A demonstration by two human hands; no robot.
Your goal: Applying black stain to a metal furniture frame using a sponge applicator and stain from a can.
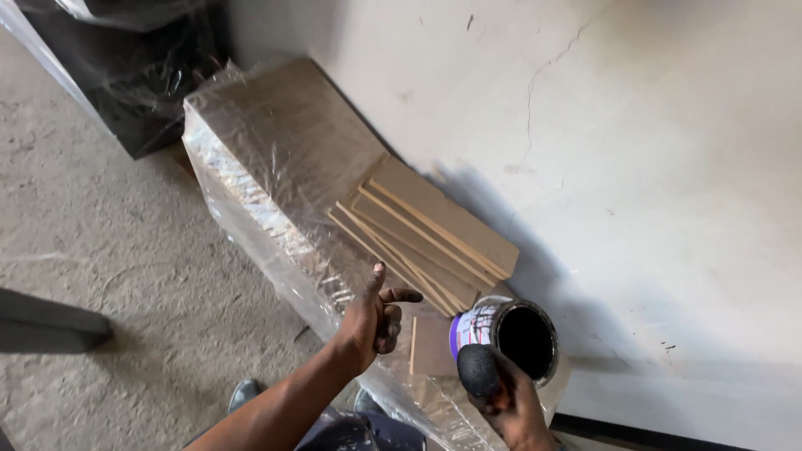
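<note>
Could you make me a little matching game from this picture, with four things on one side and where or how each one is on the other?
Things:
1. tin can
2. dark sponge
3. thin wooden boards
4. left hand

Descriptions:
A. stacked on top of the plastic-wrapped bundle, by the white wall
B. held in the right hand
C. holding nothing, thumb and forefinger stretched out
D. open, tipped on its side, dark inside

Pairs: 1-D, 2-B, 3-A, 4-C
</note>
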